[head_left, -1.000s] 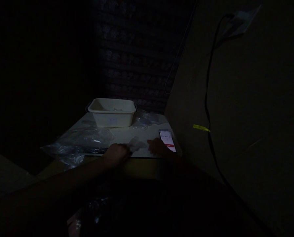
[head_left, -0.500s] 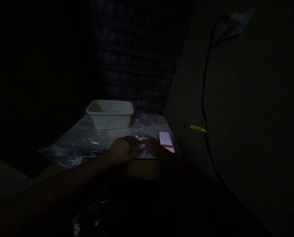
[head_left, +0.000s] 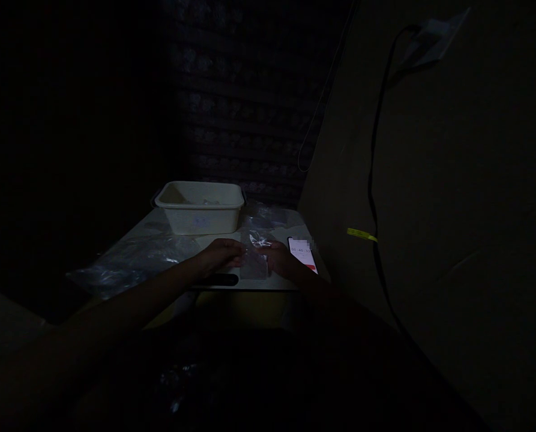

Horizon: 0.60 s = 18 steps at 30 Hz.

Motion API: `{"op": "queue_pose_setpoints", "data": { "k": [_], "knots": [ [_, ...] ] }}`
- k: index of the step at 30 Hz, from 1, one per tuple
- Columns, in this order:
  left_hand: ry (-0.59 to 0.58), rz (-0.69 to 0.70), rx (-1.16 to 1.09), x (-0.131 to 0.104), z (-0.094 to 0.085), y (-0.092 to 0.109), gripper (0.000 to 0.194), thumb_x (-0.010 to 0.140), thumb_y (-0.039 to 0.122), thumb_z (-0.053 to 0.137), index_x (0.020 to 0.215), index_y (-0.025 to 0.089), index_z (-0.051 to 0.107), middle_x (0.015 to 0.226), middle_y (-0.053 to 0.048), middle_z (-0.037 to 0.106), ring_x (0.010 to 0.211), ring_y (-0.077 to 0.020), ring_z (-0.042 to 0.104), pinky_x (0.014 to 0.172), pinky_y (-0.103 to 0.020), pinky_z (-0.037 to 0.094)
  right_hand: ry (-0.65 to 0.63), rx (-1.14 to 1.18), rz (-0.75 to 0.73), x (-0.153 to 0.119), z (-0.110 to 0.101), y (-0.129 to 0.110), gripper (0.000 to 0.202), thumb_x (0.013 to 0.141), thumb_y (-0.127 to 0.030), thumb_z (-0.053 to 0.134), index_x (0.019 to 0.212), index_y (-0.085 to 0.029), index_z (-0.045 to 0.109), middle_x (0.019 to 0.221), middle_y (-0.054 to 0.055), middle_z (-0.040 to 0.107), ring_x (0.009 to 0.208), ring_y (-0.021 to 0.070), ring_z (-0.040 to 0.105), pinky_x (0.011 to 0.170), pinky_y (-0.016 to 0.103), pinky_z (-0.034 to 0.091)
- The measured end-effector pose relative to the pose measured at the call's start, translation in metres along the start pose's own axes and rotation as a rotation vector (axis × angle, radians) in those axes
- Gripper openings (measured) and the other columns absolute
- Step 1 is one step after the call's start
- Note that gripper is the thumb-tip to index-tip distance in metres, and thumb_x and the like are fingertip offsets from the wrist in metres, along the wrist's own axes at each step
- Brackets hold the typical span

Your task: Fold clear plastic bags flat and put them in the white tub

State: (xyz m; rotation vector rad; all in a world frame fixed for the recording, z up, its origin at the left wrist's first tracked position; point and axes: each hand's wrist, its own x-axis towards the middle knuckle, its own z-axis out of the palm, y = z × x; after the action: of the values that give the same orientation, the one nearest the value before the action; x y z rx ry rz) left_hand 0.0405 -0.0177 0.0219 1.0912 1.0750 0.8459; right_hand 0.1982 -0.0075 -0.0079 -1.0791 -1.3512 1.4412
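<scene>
Between my two hands is a small clear plastic bag [head_left: 255, 267], held just above or against the table near its front edge. My left hand [head_left: 221, 255] is closed on the bag's left side, fingertips pinched together. On the other side my right hand [head_left: 280, 258] pinches the bag near its upper right. Light glints off the crinkled upper part of the bag; in the dark I cannot tell what, if anything, is inside it. Under my left wrist lies a dark, long flat thing with a rounded end [head_left: 225, 279], its kind unclear.
A cream plastic tub [head_left: 200, 221] with something shiny inside stands at the back of the white table [head_left: 295, 223]. Clear plastic sheeting [head_left: 137, 259] spreads over the left side. A lit phone [head_left: 302, 252] lies at the right. A black cable [head_left: 372, 174] hangs along the right wall.
My hands have moved apart, the left going left and slightly up. The bag, bunched and mostly covered before, now shows flat between them. The dark flat thing's rounded end has come into view.
</scene>
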Motion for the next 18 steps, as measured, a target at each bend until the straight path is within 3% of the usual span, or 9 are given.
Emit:
{"op": "queue_pose_setpoints", "data": {
  "k": [3, 5, 7, 9, 12, 15, 18],
  "knots": [
    [0.066, 0.043, 0.091, 0.001, -0.003, -0.002, 0.015, 0.05, 0.016, 0.061, 0.055, 0.013, 0.048, 0.039, 0.006, 0.049, 0.036, -0.0051, 0.045, 0.042, -0.018, 0.039, 0.097, -0.452, -0.076, -0.003, -0.004, -0.001, 0.027, 0.067, -0.034, 0.045, 0.077, -0.012, 0.057, 0.064, 0.004, 0.057, 0.063, 0.0153, 0.051, 0.056, 0.027, 0.037],
    [0.086, 0.053, 0.19, 0.003, -0.005, -0.003, 0.014, 0.052, 0.017, 0.06, 0.053, 0.013, 0.046, 0.037, 0.006, 0.048, 0.035, -0.0057, 0.045, 0.039, -0.018, 0.038, 0.23, -0.821, -0.15, -0.006, -0.008, 0.003, 0.029, 0.069, -0.031, 0.043, 0.089, -0.014, 0.055, 0.089, 0.009, 0.056, 0.087, 0.0211, 0.047, 0.07, 0.032, 0.036],
    [0.089, 0.053, 0.259, 0.004, -0.007, -0.004, 0.013, 0.052, 0.017, 0.059, 0.052, 0.013, 0.046, 0.036, 0.006, 0.048, 0.034, -0.0062, 0.045, 0.038, -0.018, 0.038, 0.36, -1.103, -0.14, -0.01, -0.013, 0.009, 0.038, 0.071, -0.033, 0.041, 0.105, -0.016, 0.046, 0.112, 0.013, 0.044, 0.107, 0.0258, 0.033, 0.08, 0.04, 0.03],
    [0.083, 0.056, 0.294, 0.005, -0.008, -0.005, 0.013, 0.052, 0.017, 0.058, 0.052, 0.013, 0.046, 0.036, 0.006, 0.047, 0.034, -0.006, 0.044, 0.038, -0.018, 0.038, 0.412, -1.247, -0.064, -0.012, -0.02, 0.015, 0.046, 0.074, -0.036, 0.037, 0.115, -0.016, 0.035, 0.123, 0.015, 0.031, 0.114, 0.028, 0.021, 0.083, 0.046, 0.026],
    [0.045, 0.062, 0.309, 0.005, -0.008, -0.006, 0.011, 0.051, 0.016, 0.057, 0.054, 0.013, 0.048, 0.038, 0.007, 0.047, 0.036, -0.0056, 0.044, 0.04, -0.019, 0.038, 0.364, -1.306, -0.021, -0.012, -0.03, 0.02, 0.047, 0.077, -0.036, 0.032, 0.118, -0.014, 0.031, 0.125, 0.017, 0.027, 0.116, 0.0276, 0.018, 0.084, 0.048, 0.024],
    [0.029, 0.055, 0.309, 0.004, -0.008, -0.006, 0.011, 0.05, 0.016, 0.057, 0.055, 0.013, 0.048, 0.039, 0.007, 0.046, 0.036, -0.0049, 0.042, 0.04, -0.018, 0.038, 0.326, -1.268, -0.107, -0.01, -0.034, 0.017, 0.043, 0.076, -0.031, 0.034, 0.114, -0.012, 0.036, 0.122, 0.017, 0.031, 0.115, 0.0257, 0.021, 0.089, 0.047, 0.018],
    [0.027, 0.091, 0.268, 0.002, -0.009, -0.006, 0.014, 0.051, 0.021, 0.058, 0.055, 0.013, 0.048, 0.04, 0.007, 0.046, 0.036, -0.0041, 0.041, 0.039, -0.017, 0.035, 0.217, -0.97, -0.204, -0.007, -0.026, 0.012, 0.035, 0.075, -0.028, 0.036, 0.104, -0.013, 0.045, 0.115, 0.014, 0.041, 0.11, 0.0217, 0.031, 0.091, 0.04, 0.019]
  ]
}}
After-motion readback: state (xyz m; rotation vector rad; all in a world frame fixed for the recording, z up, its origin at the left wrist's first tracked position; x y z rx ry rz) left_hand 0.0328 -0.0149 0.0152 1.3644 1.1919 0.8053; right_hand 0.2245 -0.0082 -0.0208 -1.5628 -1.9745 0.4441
